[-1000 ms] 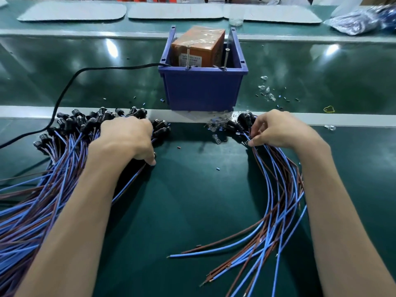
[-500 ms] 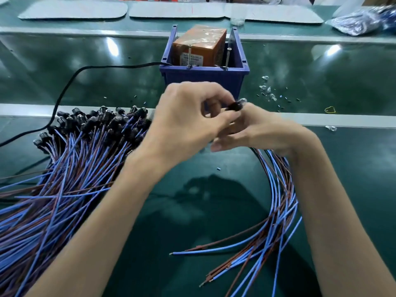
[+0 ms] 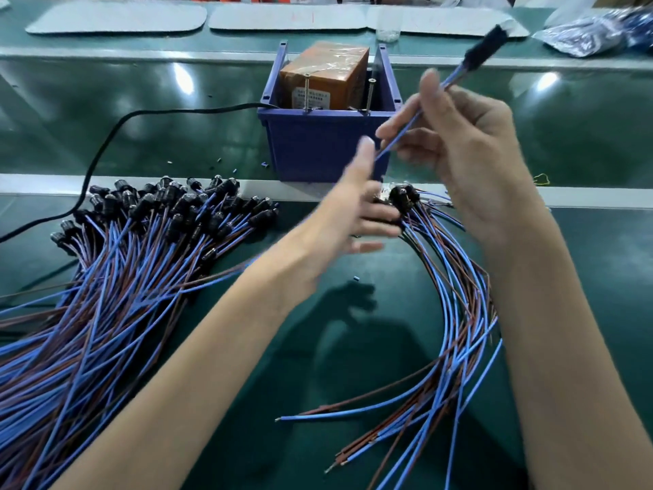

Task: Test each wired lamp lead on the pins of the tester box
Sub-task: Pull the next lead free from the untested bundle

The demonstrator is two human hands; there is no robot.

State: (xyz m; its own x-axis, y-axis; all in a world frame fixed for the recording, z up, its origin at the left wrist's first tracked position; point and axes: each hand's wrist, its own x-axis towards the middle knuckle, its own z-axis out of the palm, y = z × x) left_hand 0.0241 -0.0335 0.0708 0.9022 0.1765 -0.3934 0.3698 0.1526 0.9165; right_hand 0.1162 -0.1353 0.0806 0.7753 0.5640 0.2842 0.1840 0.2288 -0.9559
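Note:
The tester box (image 3: 325, 76), orange, sits in a blue bin (image 3: 318, 146) with two upright metal pins (image 3: 306, 91) at the bin's front rim. My right hand (image 3: 470, 146) pinches one lamp lead (image 3: 456, 70) by its blue wire. Its black lamp head is raised up and to the right of the bin, and it is blurred. My left hand (image 3: 349, 213) is below it with straight, spread fingers, its thumb beside the wire's lower end. A large pile of leads (image 3: 141, 249) lies at the left. A smaller bundle of leads (image 3: 456, 295) curves at the right.
A black power cable (image 3: 106, 139) runs from the bin to the left edge. A pale rail (image 3: 141, 182) crosses the green table in front of the bin. Grey mats (image 3: 116, 17) and a plastic bag (image 3: 597, 33) lie at the back. A yellow band (image 3: 540, 178) lies at the right.
My hands have parted. The right hand has swung the lead up to the right, drawing its wire out, and the left hand has let go of the lamp head and dropped lower.

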